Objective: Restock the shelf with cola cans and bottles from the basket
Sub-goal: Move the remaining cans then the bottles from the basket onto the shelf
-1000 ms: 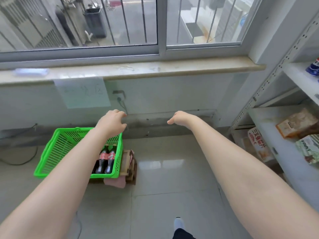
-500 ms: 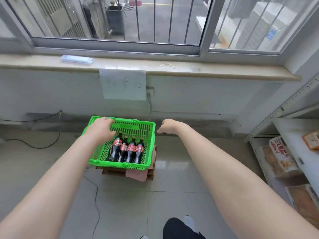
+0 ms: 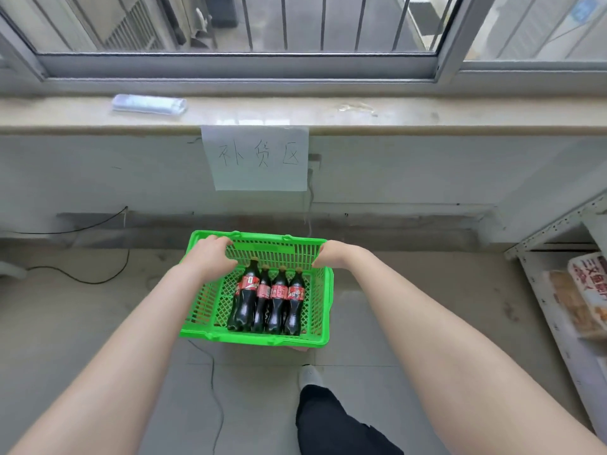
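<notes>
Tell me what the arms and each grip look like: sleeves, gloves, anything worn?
The left forearm and right forearm are bare to the frame's edge; no sleeves show. The left grip and right grip are ungloved hands, with no watch or band at either wrist. Rings cannot be told.

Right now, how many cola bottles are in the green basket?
4 cola bottles, side by side in one row in the right part of the basket; the left forearm may hide more.
</notes>
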